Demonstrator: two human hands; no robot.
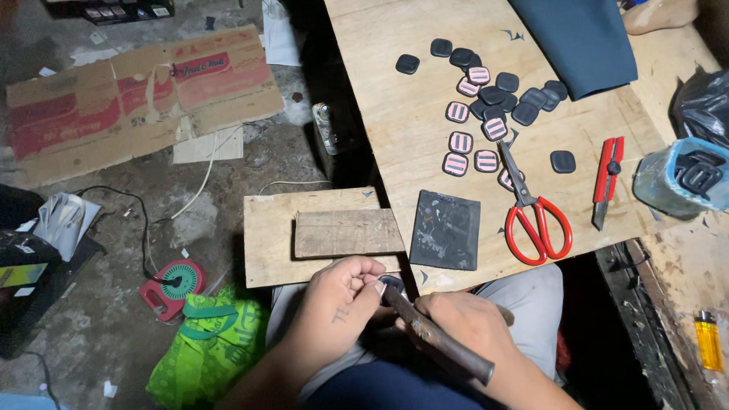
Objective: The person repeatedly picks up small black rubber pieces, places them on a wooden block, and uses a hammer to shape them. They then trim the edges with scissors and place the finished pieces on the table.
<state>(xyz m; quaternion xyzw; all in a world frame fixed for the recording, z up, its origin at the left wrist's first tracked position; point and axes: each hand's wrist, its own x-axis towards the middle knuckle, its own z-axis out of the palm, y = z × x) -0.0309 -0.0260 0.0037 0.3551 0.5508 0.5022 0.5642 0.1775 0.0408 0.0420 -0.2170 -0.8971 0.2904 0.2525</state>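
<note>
Left hand (pixel 342 296) pinches a small dark square piece (pixel 392 284), mostly hidden by the fingers, over the lap. Right hand (pixel 463 323) closes around a rusty metal rod (pixel 440 338), its tip at the piece. Just beyond lie a small wooden block (pixel 345 232) on a board (pixel 266 235), a dark cutting pad (pixel 446 229), red-handled scissors (pixel 535 216) and scattered dark and pink-striped pieces (pixel 486 106) on the plywood table (pixel 395 129).

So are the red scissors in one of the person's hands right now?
No, the red scissors lie on the wooden board, while the left hand pinches a small dark piece and the right hand holds a metal tool.
</note>
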